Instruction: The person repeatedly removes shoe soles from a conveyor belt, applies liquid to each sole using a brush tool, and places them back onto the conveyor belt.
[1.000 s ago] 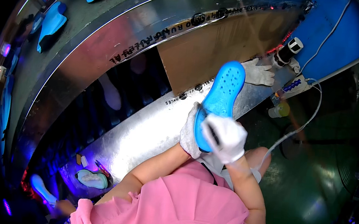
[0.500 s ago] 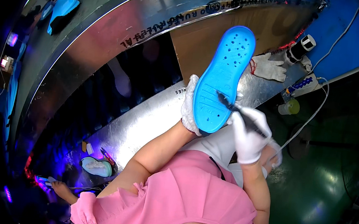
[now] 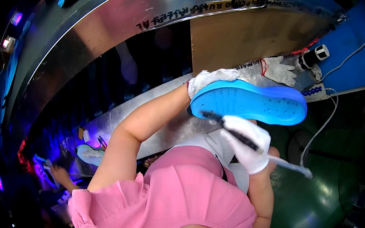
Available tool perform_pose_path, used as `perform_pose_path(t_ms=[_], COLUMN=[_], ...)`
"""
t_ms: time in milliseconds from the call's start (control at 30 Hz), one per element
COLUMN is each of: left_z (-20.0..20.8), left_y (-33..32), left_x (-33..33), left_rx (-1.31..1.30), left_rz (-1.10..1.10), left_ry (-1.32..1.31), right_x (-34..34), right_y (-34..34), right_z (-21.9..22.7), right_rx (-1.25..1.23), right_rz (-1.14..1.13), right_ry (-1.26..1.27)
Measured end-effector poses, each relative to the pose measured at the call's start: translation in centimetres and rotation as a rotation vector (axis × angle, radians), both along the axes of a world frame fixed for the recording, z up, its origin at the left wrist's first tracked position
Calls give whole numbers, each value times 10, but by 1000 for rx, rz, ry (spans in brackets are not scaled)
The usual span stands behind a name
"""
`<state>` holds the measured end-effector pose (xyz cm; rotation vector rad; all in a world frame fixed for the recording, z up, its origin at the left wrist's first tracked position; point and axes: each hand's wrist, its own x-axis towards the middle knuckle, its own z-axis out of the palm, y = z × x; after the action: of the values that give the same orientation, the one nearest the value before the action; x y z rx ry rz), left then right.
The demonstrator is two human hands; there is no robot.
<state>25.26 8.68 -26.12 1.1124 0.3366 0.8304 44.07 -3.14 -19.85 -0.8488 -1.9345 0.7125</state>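
The left hand (image 3: 210,79), in a white glove, holds a blue shoe sole (image 3: 250,104) by its heel end, fingers wrapped behind it, so this grip is closed on the sole. The sole is raised above the metal tabletop (image 3: 147,114), in front of the person's pink top, with its underside facing the camera.

The right hand (image 3: 248,143), also gloved, is closed around a thin brush (image 3: 250,143). The dark bristle end touches the sole's lower edge near the heel; the pale handle projects to the lower right.

Risk: the sole is supported at one end only. Brush pressure near the free end could likely twist it out of the left grip. Excess coating could likely run onto the glove.

Orientation: the long axis lies almost level across the picture, heel to the left, toe pointing right toward a spare white glove (image 3: 280,70) lying on the tabletop.
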Motion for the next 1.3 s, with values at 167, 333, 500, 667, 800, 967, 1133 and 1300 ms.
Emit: perform_pose_path(t_ms=[167,333,500,667,800,967,1133,1300], left_z=[-11,22,-22,-39,0,10,-26,68], left_y=[10,8,24,46,31,24,-15,-115], left_x=[2,1,-18,-33,-24,-41,-65,-126], left_rx=[-159,-448,-44,407,456,619,868,-87], left_rz=[124,-105,26,84,154,297,704,410], left_ry=[346,275,363,492,80,193,616,-462], right_x=[-1,11,14,12,20,15,12,11], right_y=[-20,-7,-9,-20,-1,-5,-18,-31], right_z=[24,21,15,36,31,42,33,39], right_rx=[117,136,295,307,280,357,298,162], right_rz=[118,35,-78,-6,-101,-69,102,-20], right_ry=[-586,-445,-268,-630,-415,-407,-210,172])
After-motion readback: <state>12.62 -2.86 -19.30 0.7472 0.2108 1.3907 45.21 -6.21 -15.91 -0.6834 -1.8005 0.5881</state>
